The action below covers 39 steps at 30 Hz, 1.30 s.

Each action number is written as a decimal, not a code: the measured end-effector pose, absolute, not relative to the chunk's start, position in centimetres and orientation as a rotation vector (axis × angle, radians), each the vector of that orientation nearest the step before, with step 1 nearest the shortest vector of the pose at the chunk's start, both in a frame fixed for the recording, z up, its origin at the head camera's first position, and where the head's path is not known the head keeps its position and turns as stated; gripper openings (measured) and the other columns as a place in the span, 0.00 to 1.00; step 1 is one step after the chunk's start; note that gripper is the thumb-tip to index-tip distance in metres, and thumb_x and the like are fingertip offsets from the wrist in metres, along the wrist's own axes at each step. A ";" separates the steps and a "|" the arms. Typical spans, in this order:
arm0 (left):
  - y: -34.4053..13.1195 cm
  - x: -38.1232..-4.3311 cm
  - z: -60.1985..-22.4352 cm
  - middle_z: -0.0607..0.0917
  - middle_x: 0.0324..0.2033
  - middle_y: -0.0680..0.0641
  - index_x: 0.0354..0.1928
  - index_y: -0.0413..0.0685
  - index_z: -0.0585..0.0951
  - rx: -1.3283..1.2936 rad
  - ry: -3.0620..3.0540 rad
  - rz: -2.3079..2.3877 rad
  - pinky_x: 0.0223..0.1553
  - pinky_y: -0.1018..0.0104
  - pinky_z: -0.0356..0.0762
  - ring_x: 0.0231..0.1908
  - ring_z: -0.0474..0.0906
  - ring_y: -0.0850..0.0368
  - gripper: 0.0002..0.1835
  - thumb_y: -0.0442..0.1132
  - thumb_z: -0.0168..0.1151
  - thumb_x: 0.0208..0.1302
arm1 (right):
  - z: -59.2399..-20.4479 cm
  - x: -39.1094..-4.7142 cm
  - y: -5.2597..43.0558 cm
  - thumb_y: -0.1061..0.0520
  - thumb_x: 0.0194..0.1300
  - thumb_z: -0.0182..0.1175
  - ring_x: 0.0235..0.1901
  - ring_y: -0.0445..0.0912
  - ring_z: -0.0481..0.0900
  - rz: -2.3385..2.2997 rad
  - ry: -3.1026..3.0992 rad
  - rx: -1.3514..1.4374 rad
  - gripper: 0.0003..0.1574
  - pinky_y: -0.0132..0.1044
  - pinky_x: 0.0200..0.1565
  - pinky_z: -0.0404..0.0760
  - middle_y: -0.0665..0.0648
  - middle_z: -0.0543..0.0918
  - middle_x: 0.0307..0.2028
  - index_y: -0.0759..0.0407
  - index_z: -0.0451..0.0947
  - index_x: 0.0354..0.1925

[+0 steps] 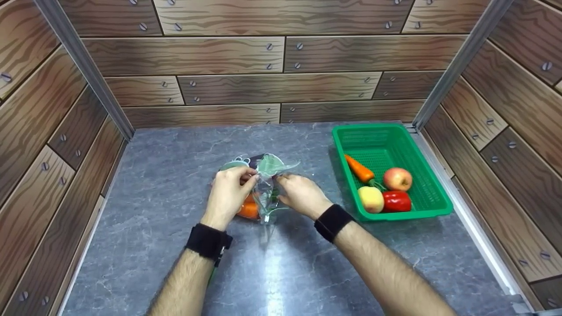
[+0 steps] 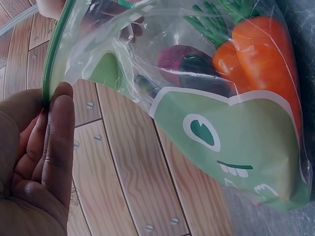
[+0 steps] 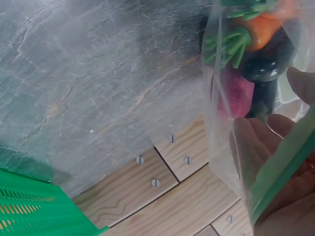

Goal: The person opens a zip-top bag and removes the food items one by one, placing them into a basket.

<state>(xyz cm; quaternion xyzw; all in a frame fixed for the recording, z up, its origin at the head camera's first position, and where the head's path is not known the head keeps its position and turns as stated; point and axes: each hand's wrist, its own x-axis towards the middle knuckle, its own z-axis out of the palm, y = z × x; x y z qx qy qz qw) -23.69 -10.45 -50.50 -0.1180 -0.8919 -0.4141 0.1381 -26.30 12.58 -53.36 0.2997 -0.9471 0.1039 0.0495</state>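
with my left fingers (image 2: pixel 60 123) i pinch the green edge (image 2: pixel 50 61) of the clear bag (image 2: pixel 221 147); my right fingers (image 1: pixel 285 180) are at its mouth, but i cannot tell if they grip. the bag, with carrots (image 2: pixel 263 56) inside, is on the surface (image 1: pixel 153 197), left of the green basket (image 1: pixel 399 216).

1. Clear plastic bag (image 2: pixel 221 147) with pale-green print; thin, glossy, creased film, the printed part looking more matt;
2. Plump orange carrots (image 2: pixel 266 54) inside it; smooth, shiny, plastic-looking;
3. Green rectangular plastic basket (image 1: pixel 371 139); perforated, with a slight sheen;
4. Blocky red pepper (image 1: pixel 397 201); smooth, highly glossy;
5. Grey marble-patterned tabletop (image 1: pixel 153 219); smooth, reflecting a bright streak;
6. Brown plank-patterned walls (image 1: pixel 228 55); wood-look, the grain and screw heads seemingly printed;
7. Straight grey corner post (image 1: pixel 83 70); metal-looking; black cloth-like wristband (image 1: pixel 333 222); matt.
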 end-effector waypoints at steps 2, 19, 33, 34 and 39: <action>-10.4 -23.7 -50.5 0.99 0.42 0.45 0.51 0.45 0.97 -0.344 -2.579 -1.202 0.48 0.54 0.98 0.43 0.98 0.50 0.06 0.38 0.78 0.80 | -53.6 -26.6 12.5 0.56 0.73 0.82 0.46 0.65 0.96 0.335 -2.904 0.892 0.22 0.60 0.49 0.98 0.66 0.95 0.50 0.65 0.88 0.59; -10.2 -23.7 -50.8 0.99 0.42 0.45 0.50 0.46 0.97 -0.341 -2.579 -1.188 0.48 0.53 0.98 0.43 0.98 0.50 0.06 0.39 0.79 0.80 | -56.4 -27.7 11.7 0.57 0.76 0.79 0.48 0.67 0.95 0.412 -3.050 0.779 0.17 0.64 0.52 0.97 0.69 0.93 0.47 0.66 0.85 0.51; -10.2 -23.5 -51.2 0.99 0.40 0.48 0.51 0.50 0.98 -0.320 -2.615 -1.161 0.47 0.54 0.97 0.42 0.97 0.53 0.06 0.42 0.79 0.80 | -58.4 -28.1 11.3 0.56 0.78 0.78 0.42 0.66 0.97 0.395 -3.135 0.728 0.12 0.63 0.42 0.97 0.68 0.96 0.44 0.63 0.87 0.43; -10.3 -23.5 -51.2 0.99 0.40 0.49 0.51 0.50 0.98 -0.320 -2.616 -1.158 0.47 0.54 0.96 0.42 0.97 0.53 0.06 0.42 0.79 0.80 | -58.4 -28.1 11.3 0.56 0.78 0.78 0.42 0.66 0.97 0.385 -3.131 0.731 0.12 0.62 0.41 0.97 0.68 0.96 0.44 0.62 0.87 0.43; -10.9 -24.2 -52.2 0.99 0.40 0.51 0.51 0.54 0.98 -0.356 -2.587 -1.217 0.47 0.52 0.97 0.42 0.97 0.55 0.08 0.47 0.79 0.81 | -58.6 -28.0 11.4 0.57 0.77 0.78 0.42 0.67 0.97 0.379 -3.081 0.762 0.11 0.62 0.40 0.97 0.68 0.95 0.44 0.63 0.87 0.44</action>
